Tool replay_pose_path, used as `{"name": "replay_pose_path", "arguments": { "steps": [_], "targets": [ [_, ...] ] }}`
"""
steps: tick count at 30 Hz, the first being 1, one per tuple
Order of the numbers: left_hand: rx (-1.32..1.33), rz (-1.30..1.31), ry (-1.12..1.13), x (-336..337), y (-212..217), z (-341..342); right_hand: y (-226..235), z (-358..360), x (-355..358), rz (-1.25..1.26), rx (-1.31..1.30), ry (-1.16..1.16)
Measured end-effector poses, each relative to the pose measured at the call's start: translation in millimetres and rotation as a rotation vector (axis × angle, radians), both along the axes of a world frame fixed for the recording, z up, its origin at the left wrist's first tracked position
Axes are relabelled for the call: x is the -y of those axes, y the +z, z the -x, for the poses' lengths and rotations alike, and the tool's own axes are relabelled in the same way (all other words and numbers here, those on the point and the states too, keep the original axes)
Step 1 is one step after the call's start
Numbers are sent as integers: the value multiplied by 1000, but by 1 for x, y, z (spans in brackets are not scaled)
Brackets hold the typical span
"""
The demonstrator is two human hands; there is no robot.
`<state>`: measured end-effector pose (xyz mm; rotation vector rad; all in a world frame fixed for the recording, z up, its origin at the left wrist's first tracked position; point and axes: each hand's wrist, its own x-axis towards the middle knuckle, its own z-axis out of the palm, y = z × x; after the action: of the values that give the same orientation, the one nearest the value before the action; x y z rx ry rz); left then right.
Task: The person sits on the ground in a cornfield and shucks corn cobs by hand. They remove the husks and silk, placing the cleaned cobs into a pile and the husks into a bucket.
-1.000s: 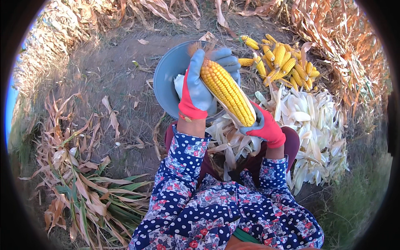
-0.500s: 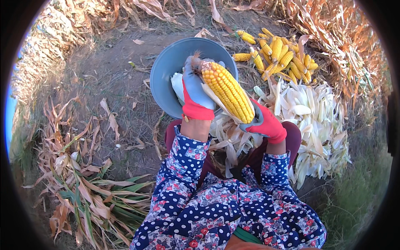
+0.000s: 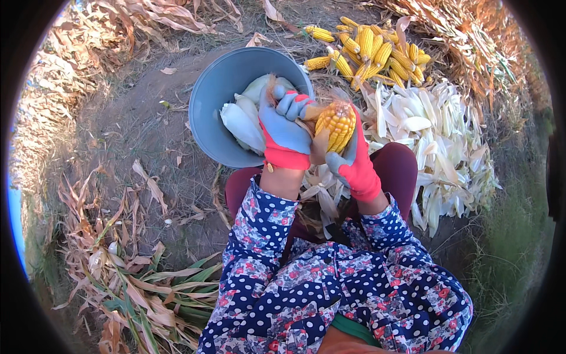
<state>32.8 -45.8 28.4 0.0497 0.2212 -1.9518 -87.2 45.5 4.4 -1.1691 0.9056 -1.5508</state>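
Observation:
An ear of corn (image 3: 336, 128), its yellow kernels bare at the near side, is held between my gloved hands in front of my knees. My right hand (image 3: 361, 168) is closed round its right and lower side. My left hand (image 3: 288, 127) has its fingers curled over pale husk and brown silk (image 3: 315, 112) at the ear's left side. Below the ear, a strip of dry husk (image 3: 319, 146) hangs between the hands. Under and behind my left hand stands a grey bucket (image 3: 206, 97) with several ears in pale husks (image 3: 243, 124) inside.
Bare yellow ears (image 3: 367, 53) lie heaped at the far right. Stripped pale husks (image 3: 436, 147) form a pile beside my right knee. Dry stalks and leaves (image 3: 141, 289) lie on the ground at the near left, and more dry leaves (image 3: 159, 20) lie along the far edge.
The ear has turned from lying lengthwise to a foreshortened pose, now closer to upright. My left fingers have closed over husk and silk at its side. The view has shifted slightly.

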Motion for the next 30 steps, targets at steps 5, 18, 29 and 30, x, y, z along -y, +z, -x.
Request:
{"name": "replay_pose_path", "arguments": {
  "steps": [5, 18, 29, 30],
  "targets": [
    [137, 175, -88, 2, -20, 12, 11, 23, 1, -62, -3, -66],
    [669, 579, -263, -25, 18, 6, 6, 197, 98, -31, 588, -188],
    [1435, 980, -761, -47, 4, 15, 2, 248, 90, 123, 120, -1041],
    [1457, 1103, -679, -55, -16, 22, 3, 243, 91, 91, 137, -1015]
  ]
}}
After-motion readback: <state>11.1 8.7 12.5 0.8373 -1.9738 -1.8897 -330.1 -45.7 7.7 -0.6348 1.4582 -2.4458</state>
